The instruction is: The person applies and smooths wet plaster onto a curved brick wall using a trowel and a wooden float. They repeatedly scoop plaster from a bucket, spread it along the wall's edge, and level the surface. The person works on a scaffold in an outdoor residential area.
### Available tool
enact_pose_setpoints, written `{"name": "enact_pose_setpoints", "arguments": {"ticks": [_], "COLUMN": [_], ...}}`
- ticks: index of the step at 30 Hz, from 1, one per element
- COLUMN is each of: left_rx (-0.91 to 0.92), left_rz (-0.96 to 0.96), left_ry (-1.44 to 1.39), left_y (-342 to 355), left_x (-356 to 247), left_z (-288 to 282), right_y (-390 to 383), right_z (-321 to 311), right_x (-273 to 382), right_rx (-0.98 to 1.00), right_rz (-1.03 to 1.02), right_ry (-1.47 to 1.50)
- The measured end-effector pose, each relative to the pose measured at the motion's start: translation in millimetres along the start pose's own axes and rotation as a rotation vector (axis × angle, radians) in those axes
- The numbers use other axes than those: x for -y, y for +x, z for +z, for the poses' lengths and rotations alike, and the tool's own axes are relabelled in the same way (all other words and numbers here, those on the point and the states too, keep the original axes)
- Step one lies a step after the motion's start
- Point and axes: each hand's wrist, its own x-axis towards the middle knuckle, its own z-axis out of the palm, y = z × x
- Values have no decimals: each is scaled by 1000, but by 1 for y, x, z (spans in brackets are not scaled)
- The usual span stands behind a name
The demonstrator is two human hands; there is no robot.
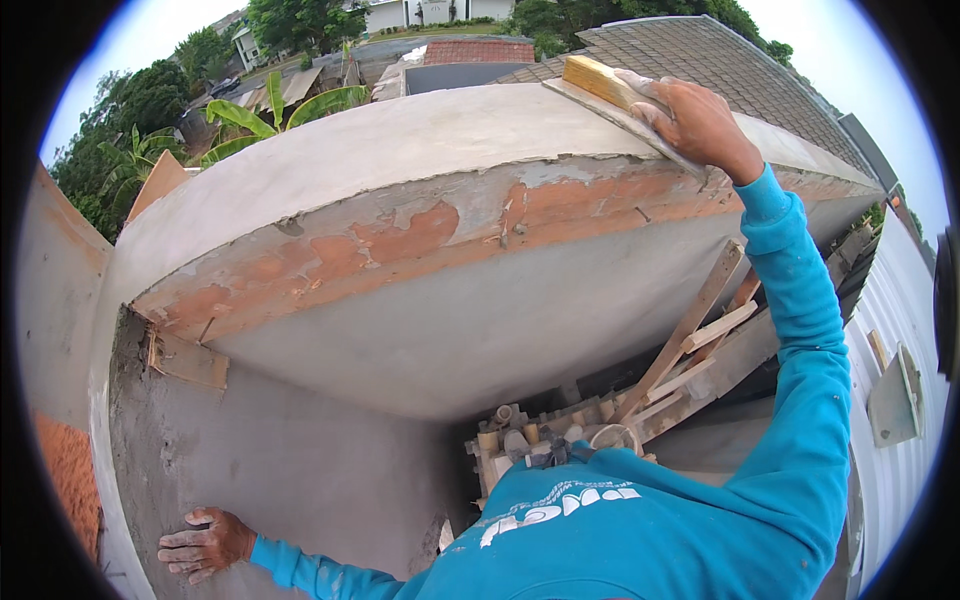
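Note:
My right hand (690,125), dusted white, grips the yellow handle of a plastering float (600,80). The float's long flat blade lies on the pale plastered top of the wall (350,130) at upper right. Below that top runs a rough band (380,235) with flaking orange patches and a few nails sticking out. My left hand (205,545) rests with fingers apart on a grey, damp-looking plastered wall (220,440) at lower left, holding nothing.
Wooden planks (690,340) lean below on the right, near stacked pipes and materials (505,445). A small scrap board (185,355) sits at the left corner. A white corrugated sheet (875,500) with a pale container (890,400) lies at right. Roofs and banana plants (260,115) lie beyond.

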Motion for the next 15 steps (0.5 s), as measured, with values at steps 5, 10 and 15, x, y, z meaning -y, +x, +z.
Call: {"name": "enact_pose_setpoints", "arguments": {"ticks": [5, 10, 15], "left_rx": [45, -25, -448], "left_rz": [-19, -19, -99], "left_ry": [-48, -131, -780], "left_y": [0, -4, -1], "left_x": [1, 3, -3], "left_z": [-4, 13, 34], "right_y": [71, 66, -55], "right_z": [-12, -53, -85], "right_x": [103, 216, 209], "right_rx": [-7, -203, -227], "right_rz": [-125, -561, -675], "right_ry": [131, 416, 785]}}
